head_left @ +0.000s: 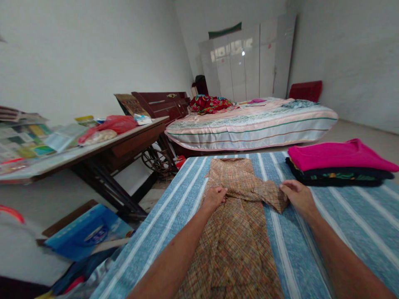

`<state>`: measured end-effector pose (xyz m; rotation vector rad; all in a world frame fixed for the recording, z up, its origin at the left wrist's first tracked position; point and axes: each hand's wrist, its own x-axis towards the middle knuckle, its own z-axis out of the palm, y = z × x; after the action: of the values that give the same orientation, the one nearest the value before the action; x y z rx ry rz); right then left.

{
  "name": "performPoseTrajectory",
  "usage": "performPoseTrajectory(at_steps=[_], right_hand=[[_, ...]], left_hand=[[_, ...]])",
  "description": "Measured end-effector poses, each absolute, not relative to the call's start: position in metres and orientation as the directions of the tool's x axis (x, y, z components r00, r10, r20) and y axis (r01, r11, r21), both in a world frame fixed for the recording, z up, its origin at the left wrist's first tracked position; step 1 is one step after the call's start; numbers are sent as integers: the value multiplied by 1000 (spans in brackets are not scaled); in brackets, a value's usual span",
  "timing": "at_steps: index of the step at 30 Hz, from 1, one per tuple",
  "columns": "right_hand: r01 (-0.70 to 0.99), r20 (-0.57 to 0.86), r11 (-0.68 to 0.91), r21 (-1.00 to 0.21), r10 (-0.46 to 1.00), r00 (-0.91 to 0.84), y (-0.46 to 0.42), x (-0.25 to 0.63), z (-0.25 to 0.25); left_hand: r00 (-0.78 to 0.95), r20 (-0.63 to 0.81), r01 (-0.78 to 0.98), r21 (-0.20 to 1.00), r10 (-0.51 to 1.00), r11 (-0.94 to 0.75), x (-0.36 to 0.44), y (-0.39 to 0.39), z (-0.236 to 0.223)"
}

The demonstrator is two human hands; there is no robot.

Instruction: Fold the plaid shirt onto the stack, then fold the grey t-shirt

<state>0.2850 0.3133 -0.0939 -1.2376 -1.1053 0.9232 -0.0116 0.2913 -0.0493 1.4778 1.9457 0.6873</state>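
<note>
A brown checked shirt [240, 245] lies lengthwise on a blue bed sheet with white stripes [339, 232]. One of its sleeves crosses the upper body and juts out past the right edge. My left hand [215, 197] is closed, pinching the cloth near the shirt's left side. The end of the sleeve is between the thumb and fingers of my right hand [298, 197], to the right of the shirt. Beyond my right hand sits a stack of folded clothes, a bright pink garment [339, 154] on top of dark ones [346, 176].
To the left stands a sewing-machine table [131, 139] carrying a red plastic bag [116, 123] and papers. Below it are a blue box [90, 230] and loose cloth. Another bed [249, 128] and a white wardrobe [246, 62] stand farther back, with a red case [305, 91] at right.
</note>
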Motion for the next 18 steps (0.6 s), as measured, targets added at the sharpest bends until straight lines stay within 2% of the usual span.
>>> performPoseTrajectory(at_steps=[2, 3, 5, 6, 9, 12, 15, 18], right_hand=[[285, 292, 210, -935, 914, 282, 314, 284, -90], [424, 391, 263, -867, 886, 250, 313, 282, -87], [633, 535, 374, -677, 842, 75, 310, 277, -78], [680, 552, 428, -595, 833, -41, 308, 273, -74], [754, 453, 515, -408, 831, -323, 300, 261, -66], [825, 312, 475, -305, 869, -385, 296, 253, -68], [834, 261, 450, -320, 888, -379, 299, 254, -72], [787, 278, 481, -387, 875, -397, 306, 264, -70]], left_hand=[[-221, -139, 678, 690, 965, 254, -11, 292, -50], [-225, -134, 687, 680, 965, 255, -11, 292, -50], [-227, -126, 704, 664, 966, 252, -11, 293, -51], [-226, -123, 713, 656, 966, 250, -11, 293, -52], [-217, -117, 735, 634, 969, 241, -11, 293, -52], [-205, -111, 751, 620, 972, 229, -12, 293, -52], [-192, -107, 759, 615, 976, 217, -12, 294, -52], [-185, -108, 761, 613, 977, 211, -13, 296, -53]])
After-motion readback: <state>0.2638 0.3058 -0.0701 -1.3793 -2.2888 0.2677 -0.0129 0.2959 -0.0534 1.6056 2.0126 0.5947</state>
